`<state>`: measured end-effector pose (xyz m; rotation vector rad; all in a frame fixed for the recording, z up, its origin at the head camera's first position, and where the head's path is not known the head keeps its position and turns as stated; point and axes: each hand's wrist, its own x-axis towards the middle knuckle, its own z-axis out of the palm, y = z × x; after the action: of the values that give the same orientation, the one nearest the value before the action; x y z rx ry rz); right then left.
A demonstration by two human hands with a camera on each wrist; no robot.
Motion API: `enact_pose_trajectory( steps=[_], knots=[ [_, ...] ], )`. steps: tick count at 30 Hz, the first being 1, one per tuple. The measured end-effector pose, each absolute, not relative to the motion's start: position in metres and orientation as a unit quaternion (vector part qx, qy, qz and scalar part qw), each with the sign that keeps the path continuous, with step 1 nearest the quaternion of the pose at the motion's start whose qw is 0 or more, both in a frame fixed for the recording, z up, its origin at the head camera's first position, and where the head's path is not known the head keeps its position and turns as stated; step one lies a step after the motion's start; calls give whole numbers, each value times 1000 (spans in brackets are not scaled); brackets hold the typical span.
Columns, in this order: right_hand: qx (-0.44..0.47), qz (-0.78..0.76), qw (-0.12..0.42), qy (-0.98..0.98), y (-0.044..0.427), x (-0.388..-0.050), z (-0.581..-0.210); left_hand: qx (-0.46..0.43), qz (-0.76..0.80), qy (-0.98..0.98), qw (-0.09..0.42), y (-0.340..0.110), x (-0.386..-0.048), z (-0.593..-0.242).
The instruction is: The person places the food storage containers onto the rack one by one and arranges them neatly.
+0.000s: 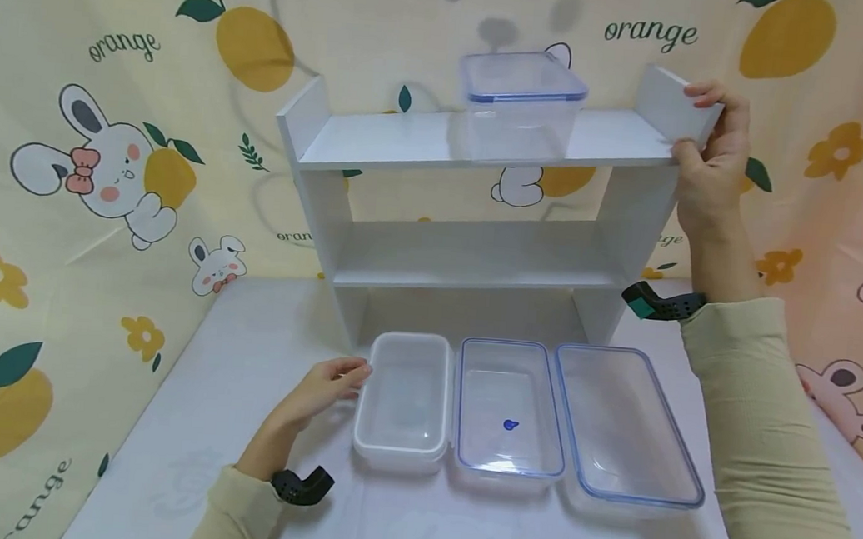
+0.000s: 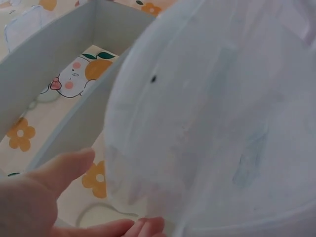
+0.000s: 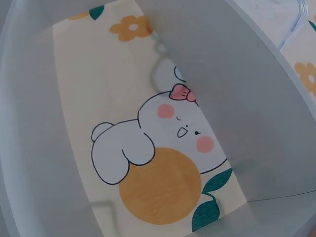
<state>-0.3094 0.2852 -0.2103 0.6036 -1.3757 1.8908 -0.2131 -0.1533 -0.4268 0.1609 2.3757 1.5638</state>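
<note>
The right hand (image 1: 716, 156) has its fingers clamped on the right side panel (image 1: 671, 111) of a white shelf (image 1: 470, 251), near the panel's top front corner, with the thumb lower down. The left hand (image 1: 324, 387) reaches to the left edge of a white-rimmed plastic box (image 1: 403, 401); its thumb stands apart from the other fingers, whose tips are at the box's side. I cannot tell whether they press on it.

That box sits on the desk (image 1: 162, 468), in front of the shelf's left half. Just beside it, toward the desk's right edge, are a blue-rimmed box (image 1: 501, 391) with a small blue mark (image 1: 511, 424) and then a wider blue-rimmed box (image 1: 627, 425). The shelf stands upright toward the desk's back edge. On its top board, right of the middle and at the front edge, rests a clear box with a blue-edged lid (image 1: 523, 80). Behind hangs a cream cloth (image 1: 389, 16) printed with rabbits, oranges and flowers.
</note>
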Motion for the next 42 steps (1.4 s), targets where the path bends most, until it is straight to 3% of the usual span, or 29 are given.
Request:
enact_pose_trajectory(
  steps=[25, 42],
  knots=[
    [229, 731, 358, -534, 286, -310, -211, 62, 611, 727, 305, -157, -221, -452],
    [243, 720, 370, -535, 285, -313, -213, 73, 663, 666, 333, -159, -223, -459]
  ],
)
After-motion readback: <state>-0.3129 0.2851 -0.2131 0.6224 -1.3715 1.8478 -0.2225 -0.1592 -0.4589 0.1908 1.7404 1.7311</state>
